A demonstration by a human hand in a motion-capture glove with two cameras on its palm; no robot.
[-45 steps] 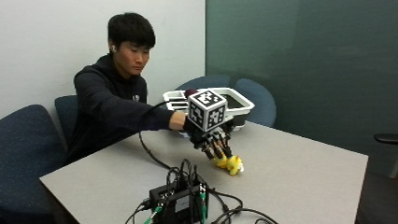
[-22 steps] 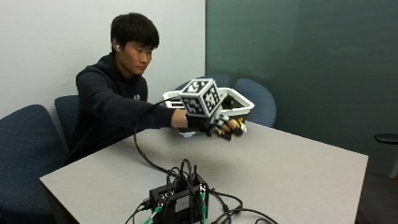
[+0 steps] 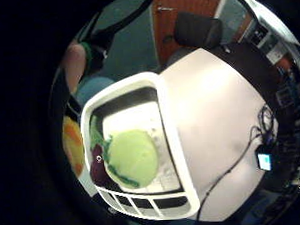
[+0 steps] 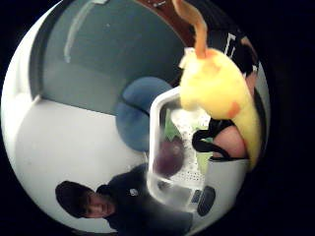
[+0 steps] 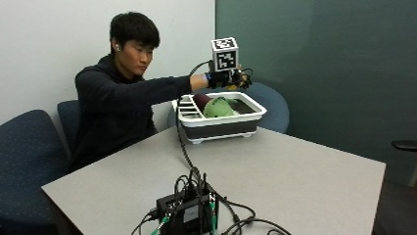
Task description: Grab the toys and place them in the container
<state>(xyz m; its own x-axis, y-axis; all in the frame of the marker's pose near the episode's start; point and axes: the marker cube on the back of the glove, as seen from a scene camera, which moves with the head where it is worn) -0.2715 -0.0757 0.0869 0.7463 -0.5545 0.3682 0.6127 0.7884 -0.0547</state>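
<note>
Gloved right hand [image 5: 229, 78] grips a yellow plush toy [image 4: 219, 93] over the white slatted container [image 5: 221, 121] — green plush toy [image 3: 132, 158] and purple one [image 4: 170, 155] already inside — release pending.

The person [image 5: 120, 98] wears a dark, long-sleeved hooded top, its sleeve [image 5: 147, 90] reaching down to the wrist, with a small pale emblem on the chest that shows in the thumb side palm view. A small earpiece sits in the ear. The right hand [image 5: 228, 78] is covered by a black glove with black straps across it, and a narrow blue band shows at the wrist where the glove meets the sleeve. The person's hair is short and dark.
</note>
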